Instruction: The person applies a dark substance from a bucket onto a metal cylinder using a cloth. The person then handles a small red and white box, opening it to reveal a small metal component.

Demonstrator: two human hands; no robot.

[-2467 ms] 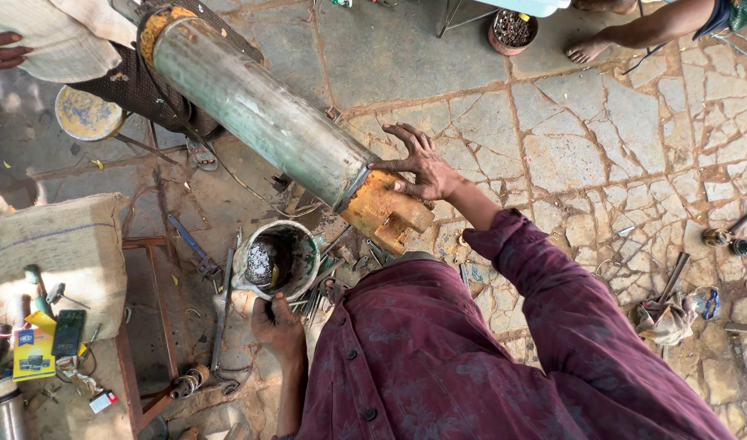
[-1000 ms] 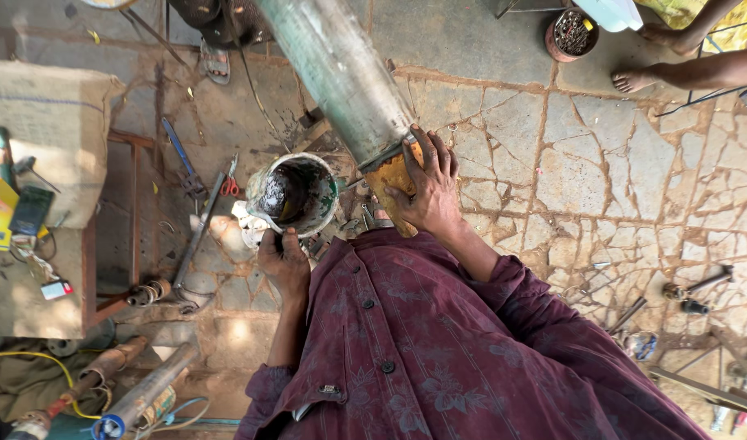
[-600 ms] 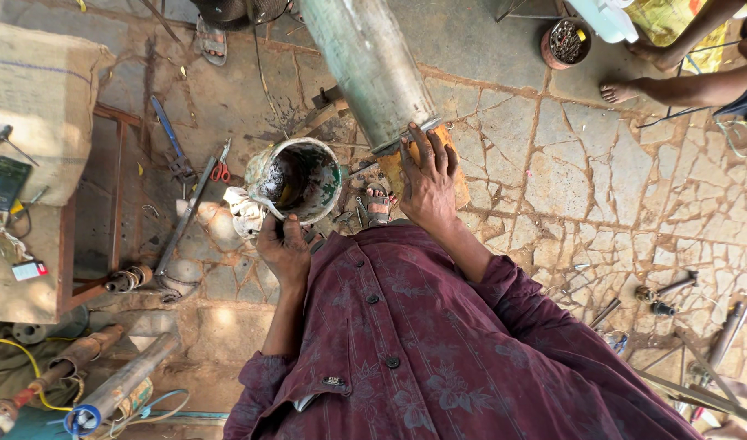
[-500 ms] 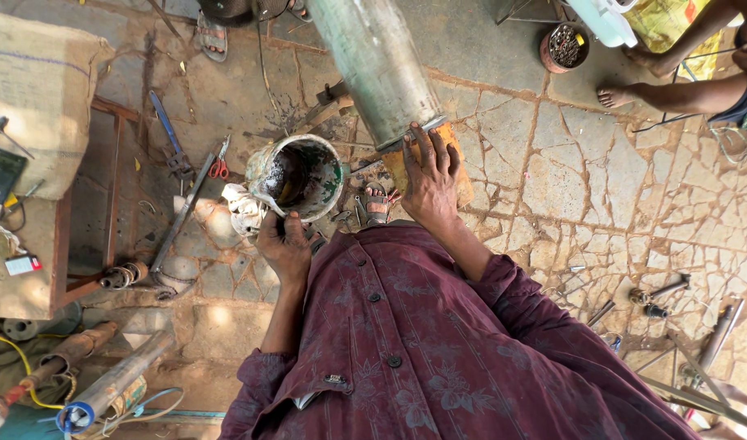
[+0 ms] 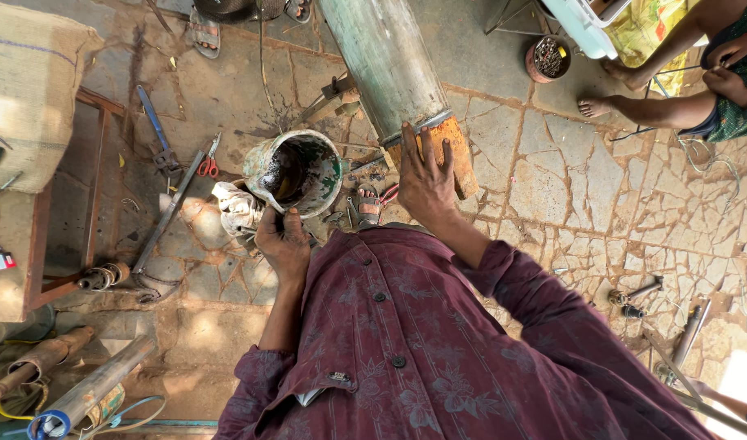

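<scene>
A long green metal pipe (image 5: 385, 61) lies across the stone floor, its near end capped by a rusty orange fitting (image 5: 455, 151). My right hand (image 5: 422, 179) lies flat on that orange end, fingers spread. My left hand (image 5: 282, 240) grips the near rim of a paint-stained metal bucket (image 5: 296, 167) that holds dark liquid. A dirty white rag (image 5: 236, 208) sits just left of the bucket. My maroon patterned sleeves fill the lower part of the view.
A blue wrench (image 5: 157, 130), red-handled pliers (image 5: 209, 163) and long rods lie left of the bucket. A burlap-covered bench (image 5: 27, 90) stands at far left. Pipes (image 5: 88, 391) lie at bottom left. Another person's bare legs (image 5: 658, 106) and a small pot (image 5: 546, 59) are at top right.
The view has shifted slightly. My right hand slid on the orange pipe end and now lies flat with fingers spread. My left hand stays on the bucket rim.
</scene>
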